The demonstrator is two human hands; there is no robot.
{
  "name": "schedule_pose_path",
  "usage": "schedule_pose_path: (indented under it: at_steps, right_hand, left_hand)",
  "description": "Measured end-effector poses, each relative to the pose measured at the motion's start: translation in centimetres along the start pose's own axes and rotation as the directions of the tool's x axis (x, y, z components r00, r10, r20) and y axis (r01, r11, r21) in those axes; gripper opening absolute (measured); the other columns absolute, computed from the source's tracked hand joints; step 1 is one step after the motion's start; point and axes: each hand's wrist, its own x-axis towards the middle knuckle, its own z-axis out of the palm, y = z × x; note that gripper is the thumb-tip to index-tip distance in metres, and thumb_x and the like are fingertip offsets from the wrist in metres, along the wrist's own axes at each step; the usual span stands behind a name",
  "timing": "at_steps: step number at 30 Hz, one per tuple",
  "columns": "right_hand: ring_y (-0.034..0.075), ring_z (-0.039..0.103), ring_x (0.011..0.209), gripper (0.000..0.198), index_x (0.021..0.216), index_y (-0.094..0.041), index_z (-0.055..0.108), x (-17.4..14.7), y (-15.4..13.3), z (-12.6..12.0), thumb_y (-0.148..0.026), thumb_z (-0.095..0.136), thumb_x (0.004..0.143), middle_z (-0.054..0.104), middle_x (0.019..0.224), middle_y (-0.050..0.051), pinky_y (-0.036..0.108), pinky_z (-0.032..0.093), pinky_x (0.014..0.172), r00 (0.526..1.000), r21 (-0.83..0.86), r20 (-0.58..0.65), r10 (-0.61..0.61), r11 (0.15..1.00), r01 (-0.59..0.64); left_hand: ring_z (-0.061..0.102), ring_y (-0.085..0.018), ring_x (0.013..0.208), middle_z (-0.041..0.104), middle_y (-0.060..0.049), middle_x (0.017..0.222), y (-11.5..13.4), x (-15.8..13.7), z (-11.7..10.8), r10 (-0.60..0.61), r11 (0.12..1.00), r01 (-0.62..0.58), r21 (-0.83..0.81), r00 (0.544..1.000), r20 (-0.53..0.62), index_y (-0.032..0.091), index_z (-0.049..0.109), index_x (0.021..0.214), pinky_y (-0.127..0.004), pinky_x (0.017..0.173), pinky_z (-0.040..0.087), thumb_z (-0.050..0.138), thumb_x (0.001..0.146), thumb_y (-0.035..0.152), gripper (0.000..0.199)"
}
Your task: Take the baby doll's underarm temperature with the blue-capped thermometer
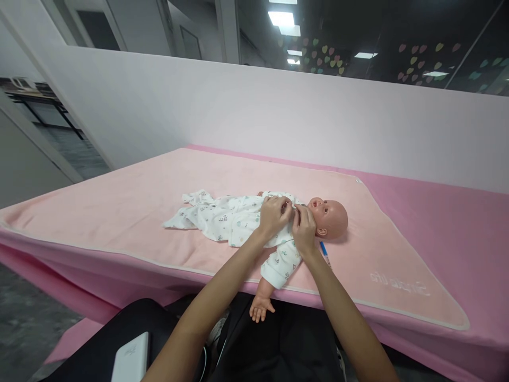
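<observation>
A baby doll (334,218) lies on its back with its head to the right. It wears a white printed baby outfit (222,217) with long sleeves. Close together at the outfit's collar, just below the doll's chin, are both my hands. The fingers of my left hand (274,216) are bent and pinch the cloth on the chest. My right hand (304,229) pinches the neckline beside the doll's cheek. The fingertips partly hide the fabric between them. The doll's near arm (263,297) hangs over the table edge toward me.
A blue-capped pen (323,249) lies beside my right wrist. Under the doll is a peach blanket (119,196) on a pink-covered table (469,228). A white wall (278,114) with dark glass above stands behind. A white power bank (131,358) rests at my lap's left.
</observation>
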Motion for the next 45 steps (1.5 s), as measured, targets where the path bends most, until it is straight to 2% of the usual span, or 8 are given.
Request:
schedule_pose_path:
  at_steps: [6, 12, 23, 27, 30, 33, 36, 45]
  right_hand:
    - [0.017, 0.056, 0.087, 0.022, 0.098, -0.016, 0.055, 0.2, -0.3, -0.2, -0.016, 0.034, 0.09, 0.061, 0.088, 0.008, 0.033, 0.048, 0.08, 1.0, 0.021, -0.01, 0.012, 1.0, -0.012]
    - [0.016, 0.054, 0.082, 0.021, 0.091, -0.017, 0.053, 0.2, -0.4, -0.2, -0.013, 0.033, 0.089, 0.058, 0.083, 0.007, 0.031, 0.049, 0.077, 1.0, 0.037, -0.006, 0.018, 0.999, -0.018]
    - [0.016, 0.053, 0.083, 0.022, 0.09, -0.017, 0.053, 0.1, -0.3, -0.1, -0.009, 0.033, 0.086, 0.056, 0.083, 0.006, 0.032, 0.048, 0.078, 1.0, 0.032, -0.029, 0.0, 0.999, 0.001]
    - [0.017, 0.052, 0.089, 0.02, 0.088, -0.017, 0.056, 0.1, -0.6, -0.2, -0.009, 0.037, 0.085, 0.054, 0.091, 0.009, 0.032, 0.048, 0.08, 0.996, -0.009, -0.059, -0.06, 0.998, 0.06]
    - [0.018, 0.051, 0.094, 0.019, 0.084, -0.018, 0.059, 0.0, -1.2, -0.2, -0.01, 0.042, 0.083, 0.054, 0.096, 0.009, 0.033, 0.046, 0.083, 0.985, -0.036, 0.009, -0.171, 0.985, 0.171]
    - [0.02, 0.05, 0.098, 0.016, 0.084, -0.019, 0.061, 0.0, -1.6, -0.1, -0.013, 0.046, 0.083, 0.056, 0.099, 0.008, 0.036, 0.043, 0.085, 0.969, -0.055, 0.096, -0.226, 0.971, 0.232]
    - [0.021, 0.048, 0.1, 0.014, 0.086, -0.021, 0.062, 0.1, -1.8, 0.2, -0.017, 0.049, 0.083, 0.057, 0.101, 0.008, 0.038, 0.04, 0.087, 0.968, -0.077, 0.135, -0.213, 0.971, 0.225]
    - [0.021, 0.049, 0.095, 0.01, 0.083, -0.02, 0.063, 0.3, -1.7, 0.5, -0.019, 0.054, 0.079, 0.058, 0.098, 0.007, 0.036, 0.039, 0.085, 0.98, -0.027, 0.169, -0.105, 0.993, 0.111]
  left_hand:
    - [0.044, -0.011, 0.051, 0.05, 0.004, 0.052, -2.4, 0.3, -1.2, -0.059, 0.998, 0.06, -0.032, 0.997, 0.04, 0.018, 0.051, 0.059, -0.035, 0.091, 0.032, 0.039, 0.076, 0.019, 0.021]
    - [0.047, -0.014, 0.058, 0.051, 0.003, 0.054, -3.9, -0.2, -2.5, 0.03, 0.991, -0.008, -0.131, 0.986, 0.166, 0.019, 0.05, 0.06, -0.035, 0.086, 0.036, 0.039, 0.069, 0.02, 0.015]
    - [0.045, -0.015, 0.06, 0.048, 0.002, 0.055, -4.2, -0.5, -2.3, 0.043, 0.983, -0.018, -0.185, 0.99, 0.131, 0.019, 0.049, 0.062, -0.035, 0.08, 0.038, 0.036, 0.062, 0.018, 0.013]
    - [0.044, -0.014, 0.057, 0.046, 0.003, 0.054, -4.1, -0.4, -2.4, 0.022, 0.974, 0.003, -0.227, 0.994, 0.105, 0.019, 0.049, 0.061, -0.035, 0.08, 0.038, 0.037, 0.062, 0.018, 0.012]
    - [0.044, -0.013, 0.056, 0.046, 0.003, 0.053, -3.9, -0.4, -2.4, 0.001, 0.961, 0.031, -0.276, 0.993, 0.115, 0.018, 0.049, 0.059, -0.033, 0.076, 0.04, 0.038, 0.062, 0.019, 0.011]
    - [0.043, -0.012, 0.054, 0.047, 0.002, 0.054, -3.7, -0.4, -2.4, -0.022, 0.932, 0.084, -0.353, 0.984, 0.176, 0.017, 0.05, 0.059, -0.026, 0.06, 0.039, 0.039, 0.061, 0.017, 0.01]
    - [0.043, -0.01, 0.053, 0.048, 0.002, 0.056, -3.6, -0.4, -2.3, -0.043, 0.893, 0.14, -0.427, 0.973, 0.228, 0.016, 0.05, 0.061, -0.023, 0.053, 0.035, 0.041, 0.06, 0.015, 0.01]
    - [0.049, -0.01, 0.061, 0.05, 0.002, 0.063, -3.6, -0.3, -2.5, -0.077, 0.791, 0.223, -0.57, 0.96, 0.269, 0.015, 0.052, 0.073, -0.021, 0.057, 0.04, 0.043, 0.063, 0.013, 0.013]
